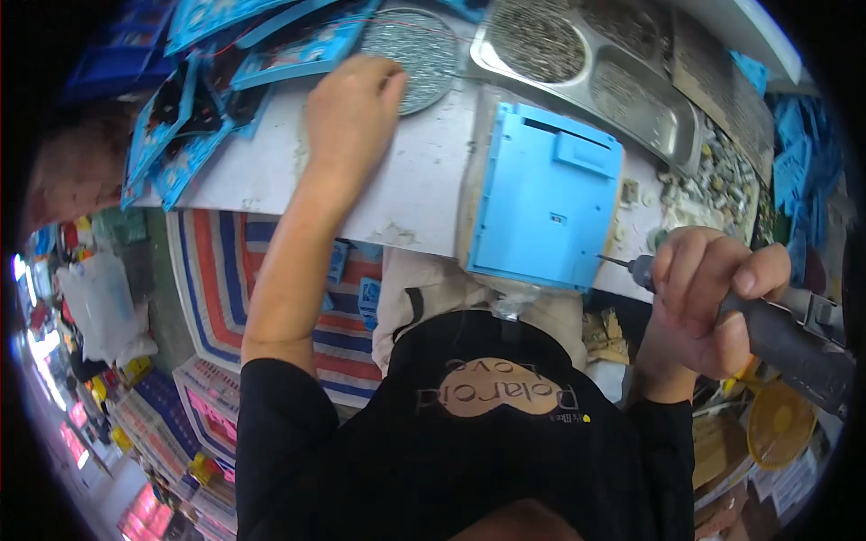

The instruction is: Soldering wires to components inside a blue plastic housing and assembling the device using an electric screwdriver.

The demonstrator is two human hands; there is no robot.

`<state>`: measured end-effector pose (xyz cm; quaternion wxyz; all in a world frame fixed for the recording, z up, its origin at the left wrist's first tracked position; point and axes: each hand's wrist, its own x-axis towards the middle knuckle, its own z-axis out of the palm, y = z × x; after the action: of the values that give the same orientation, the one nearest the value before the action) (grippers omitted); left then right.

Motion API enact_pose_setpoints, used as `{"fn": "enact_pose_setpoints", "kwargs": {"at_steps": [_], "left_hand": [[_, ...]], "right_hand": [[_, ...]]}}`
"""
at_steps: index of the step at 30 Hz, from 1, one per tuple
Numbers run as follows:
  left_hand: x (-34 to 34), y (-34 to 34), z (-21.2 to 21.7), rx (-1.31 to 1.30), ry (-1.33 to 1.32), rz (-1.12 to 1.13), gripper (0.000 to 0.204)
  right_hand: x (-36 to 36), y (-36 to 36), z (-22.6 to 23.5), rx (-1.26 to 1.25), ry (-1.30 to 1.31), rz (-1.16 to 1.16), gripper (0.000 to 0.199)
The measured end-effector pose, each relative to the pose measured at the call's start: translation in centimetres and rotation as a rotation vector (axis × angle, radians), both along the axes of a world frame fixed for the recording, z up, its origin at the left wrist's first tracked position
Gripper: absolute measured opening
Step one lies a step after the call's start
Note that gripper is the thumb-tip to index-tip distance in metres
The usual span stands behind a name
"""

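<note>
- Head view, left hand (pixel 354 113): it reaches over the left edge of a round dish (pixel 414 112) filled with small metal pieces (pixel 415 54); its fingers are curled and close together, and I cannot tell whether they pinch anything
- Right hand (pixel 708 293): it is wrapped firmly around a dark powered screwdriver (pixel 780 347), whose thin bit (pixel 613 261) points left at the panel's lower right corner; contact cannot be told
- The light blue panel (pixel 541 198) lies on the pale table (pixel 419 176), near its front edge, between the two hands
- Beyond it stands a metal tray (pixel 663 132) with more small pieces in its compartments
- Blue plastic parts (pixel 185 131) are heaped at the table's left
</note>
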<state>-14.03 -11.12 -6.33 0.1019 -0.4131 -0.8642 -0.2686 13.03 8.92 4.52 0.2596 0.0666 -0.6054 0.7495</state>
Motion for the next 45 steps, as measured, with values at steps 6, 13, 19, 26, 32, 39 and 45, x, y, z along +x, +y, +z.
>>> {"fn": "enact_pose_setpoints", "kwargs": {"at_steps": [6,13,19,26,32,39,45], "left_hand": [[0.9,0.6,-0.4,-0.034,0.063,0.062,0.021],[-0.1,0.3,0.1,-0.215,0.069,0.029,0.027],[6.2,0.0,3.8,0.225,-0.702,-0.232,0.019],[13.0,3.1,3.7,0.223,-0.424,-0.561,0.019],[13.1,3.6,3.4,0.165,-0.372,-0.59,0.02],[13.0,3.3,3.6,0.164,-0.42,-0.572,0.015],[12.7,2.6,3.3,0.214,-0.438,-0.593,0.015]], "right_hand": [[3.1,0.0,-0.6,0.003,-0.016,0.093,0.034],[4.4,-1.7,-1.6,-0.042,-0.048,-0.004,0.028],[4.1,-1.8,-2.2,0.017,-0.05,0.011,0.027],[3.2,-2.0,-2.9,0.216,0.027,0.077,0.024],[3.0,-1.5,-3.1,0.222,0.033,0.161,0.023],[0.0,0.1,-2.0,0.222,0.076,0.121,0.02],[-0.8,-0.5,-1.9,0.261,0.087,0.128,0.02]]}}
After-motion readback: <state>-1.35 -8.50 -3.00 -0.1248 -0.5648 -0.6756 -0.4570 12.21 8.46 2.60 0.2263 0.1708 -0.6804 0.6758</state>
